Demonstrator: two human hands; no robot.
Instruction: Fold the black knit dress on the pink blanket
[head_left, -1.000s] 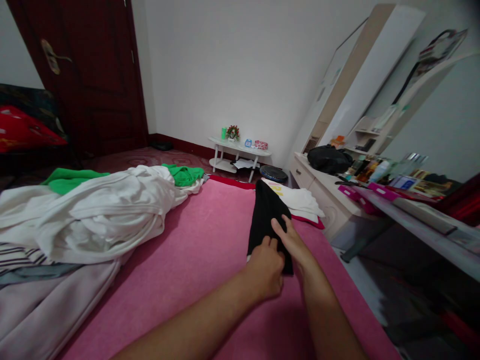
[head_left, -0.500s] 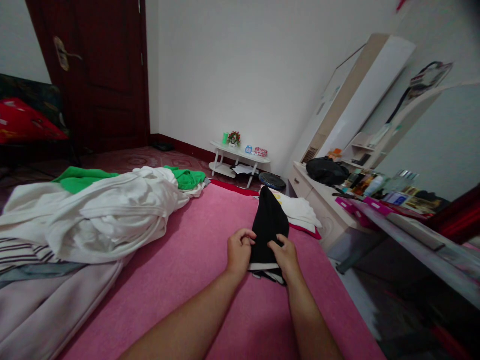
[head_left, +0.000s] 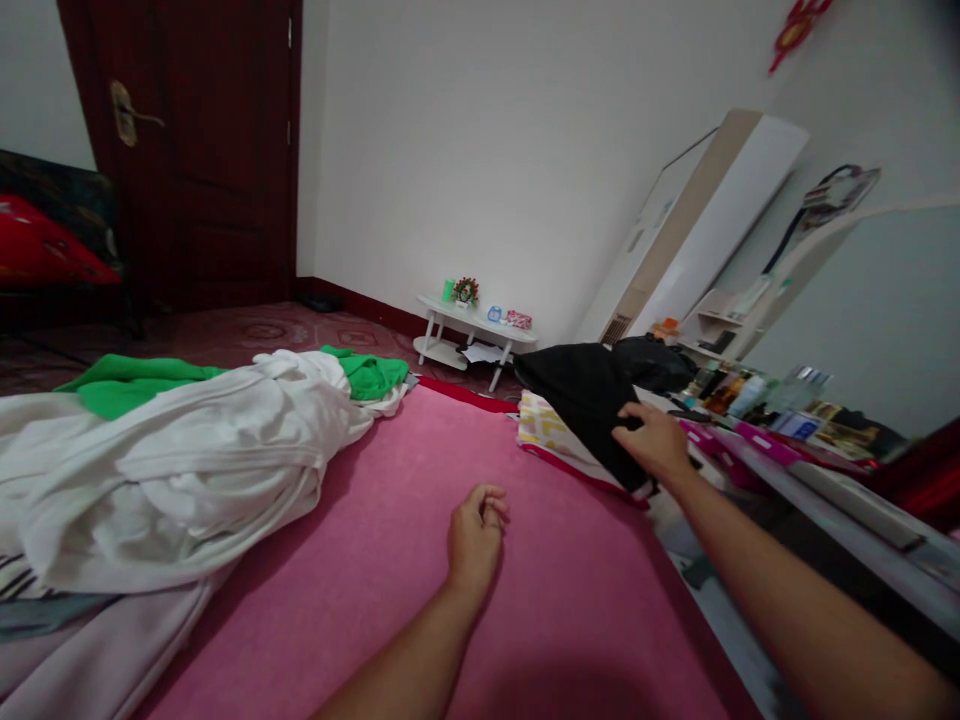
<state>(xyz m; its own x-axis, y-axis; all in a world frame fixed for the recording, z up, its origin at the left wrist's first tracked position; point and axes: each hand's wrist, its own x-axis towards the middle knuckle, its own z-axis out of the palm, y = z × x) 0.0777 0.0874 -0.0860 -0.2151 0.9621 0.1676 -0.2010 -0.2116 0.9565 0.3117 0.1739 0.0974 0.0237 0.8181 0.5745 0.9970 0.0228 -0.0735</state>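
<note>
My right hand (head_left: pixel 654 440) grips a folded black garment (head_left: pixel 581 405) with a pale edge, fingers and thumb closed on its near side. The garment is lifted and slanted above a pile of white and yellow-patterned folded cloth (head_left: pixel 541 424) at the far right corner of the bed. My left hand (head_left: pixel 477 535) is over the pink bed cover (head_left: pixel 390 560), holding nothing, with its fingers loosely curved and a little apart. A heap of loose clothes, mostly a white garment (head_left: pixel 225 450) and a green one (head_left: pixel 142 385), lies to the left.
Beside the bed on the right stand a dresser with bottles (head_left: pixel 742 390), a black bag (head_left: pixel 652 362) and a glass-topped table (head_left: pixel 840 510). A small white table (head_left: pixel 472 320) stands against the far wall. A dark red door (head_left: pixel 195 170) is at the back left.
My right hand has carried the black garment right and away from me, over the folded pile. My left hand has let go of it and stays near the middle of the bed.
</note>
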